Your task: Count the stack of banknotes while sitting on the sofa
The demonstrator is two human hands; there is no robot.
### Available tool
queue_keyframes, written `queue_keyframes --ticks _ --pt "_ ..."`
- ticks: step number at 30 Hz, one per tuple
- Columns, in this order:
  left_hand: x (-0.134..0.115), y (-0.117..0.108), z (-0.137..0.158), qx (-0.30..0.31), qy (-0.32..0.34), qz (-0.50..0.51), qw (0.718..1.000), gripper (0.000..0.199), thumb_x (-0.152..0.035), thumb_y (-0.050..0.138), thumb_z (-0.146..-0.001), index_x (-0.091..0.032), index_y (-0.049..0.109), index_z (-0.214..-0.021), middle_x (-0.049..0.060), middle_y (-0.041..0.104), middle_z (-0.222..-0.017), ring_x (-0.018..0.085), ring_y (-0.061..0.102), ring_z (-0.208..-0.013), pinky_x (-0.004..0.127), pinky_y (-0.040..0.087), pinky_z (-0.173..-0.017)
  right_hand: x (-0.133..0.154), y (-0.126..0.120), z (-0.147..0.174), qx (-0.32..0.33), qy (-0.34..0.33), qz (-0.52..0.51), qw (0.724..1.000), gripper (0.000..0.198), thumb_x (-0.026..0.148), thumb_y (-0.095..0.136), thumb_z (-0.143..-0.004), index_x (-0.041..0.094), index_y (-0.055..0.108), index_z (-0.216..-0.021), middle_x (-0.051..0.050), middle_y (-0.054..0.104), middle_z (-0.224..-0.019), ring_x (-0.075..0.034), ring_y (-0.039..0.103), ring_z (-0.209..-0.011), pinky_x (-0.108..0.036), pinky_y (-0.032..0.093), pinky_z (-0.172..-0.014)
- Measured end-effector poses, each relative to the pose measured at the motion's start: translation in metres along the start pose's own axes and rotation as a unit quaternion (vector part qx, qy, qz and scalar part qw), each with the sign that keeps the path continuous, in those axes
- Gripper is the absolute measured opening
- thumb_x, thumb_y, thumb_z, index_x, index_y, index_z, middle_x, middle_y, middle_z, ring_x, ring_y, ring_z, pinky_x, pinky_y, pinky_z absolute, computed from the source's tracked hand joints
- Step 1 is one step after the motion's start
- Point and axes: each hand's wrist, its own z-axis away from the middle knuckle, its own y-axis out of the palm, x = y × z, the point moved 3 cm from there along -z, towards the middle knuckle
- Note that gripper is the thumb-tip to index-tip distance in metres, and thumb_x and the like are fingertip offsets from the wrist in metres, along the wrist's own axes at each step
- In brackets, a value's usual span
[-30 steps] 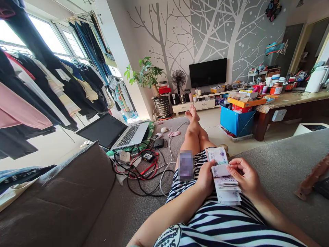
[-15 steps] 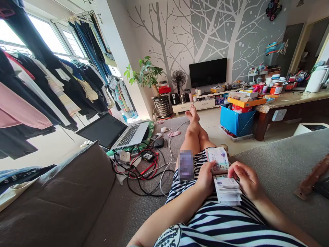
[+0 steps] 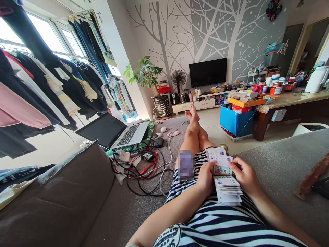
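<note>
My left hand (image 3: 206, 176) grips a stack of banknotes (image 3: 218, 152) over my lap, its thumb lying on top near the left edge. A figure 5 shows on one note in the stack. My right hand (image 3: 244, 173) pinches the right edge of a single banknote (image 3: 226, 160) between thumb and fingers, lifted a little above the stack. Below, the lower part of the notes hangs down in overlapping layers (image 3: 228, 190) toward my striped shirt. A phone (image 3: 185, 166) with a blurred screen rests on my thigh, left of the notes.
On the sofa (image 3: 144, 212) to the left lie an open laptop (image 3: 132, 133), a white charger (image 3: 123, 156) and tangled black and red cables (image 3: 151, 168). A brown object (image 3: 312, 175) lies on the sofa at right. Beyond stand a blue box (image 3: 236, 120) and a cluttered table (image 3: 285, 99).
My right hand has closed its thumb and fingers on a note's edge and raised that note from the stack. My left hand stays nearly still.
</note>
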Motion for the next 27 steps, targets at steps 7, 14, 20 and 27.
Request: queue_keyframes --ticks 7,14,20,27 --pt "-0.001 0.003 -0.002 0.001 0.001 -0.002 1.000 0.035 -0.043 0.081 -0.061 -0.015 0.073 -0.080 0.014 0.079 -0.085 0.038 0.073 -0.100 0.047 0.055 -0.091 0.006 0.000 0.004 0.033 -0.002 -0.043 0.999 0.044 0.064 0.060 -0.093 0.024 0.062 -0.076 0.001 0.057 -0.065 -0.018 0.052 -0.060 -0.026 0.044 -0.055" --pt "-0.004 0.007 0.000 0.011 -0.008 -0.011 1.000 0.031 -0.041 0.079 -0.061 -0.015 0.073 -0.078 0.013 0.079 -0.084 0.037 0.073 -0.099 0.044 0.055 -0.089 0.009 0.001 0.005 0.048 0.011 -0.083 0.995 0.039 0.060 0.062 -0.093 0.023 0.065 -0.083 -0.001 0.063 -0.072 -0.018 0.056 -0.063 -0.026 0.046 -0.057" --pt "-0.004 0.003 -0.002 -0.003 0.004 -0.020 1.000 0.033 -0.042 0.080 -0.060 -0.015 0.072 -0.076 0.012 0.078 -0.083 0.036 0.072 -0.097 0.042 0.054 -0.088 0.015 0.000 0.006 0.042 0.009 -0.089 0.995 0.043 0.063 0.061 -0.092 0.023 0.064 -0.078 0.001 0.054 -0.062 -0.016 0.048 -0.055 -0.025 0.040 -0.049" --pt "-0.005 0.004 -0.001 0.002 0.008 -0.019 1.000 0.029 -0.039 0.078 -0.064 -0.014 0.072 -0.078 0.010 0.076 -0.076 0.034 0.072 -0.096 0.040 0.053 -0.088 0.012 0.000 0.007 0.049 0.000 -0.087 0.995 0.042 0.061 0.059 -0.094 0.023 0.061 -0.077 0.002 0.052 -0.063 -0.015 0.045 -0.056 -0.025 0.038 -0.050"
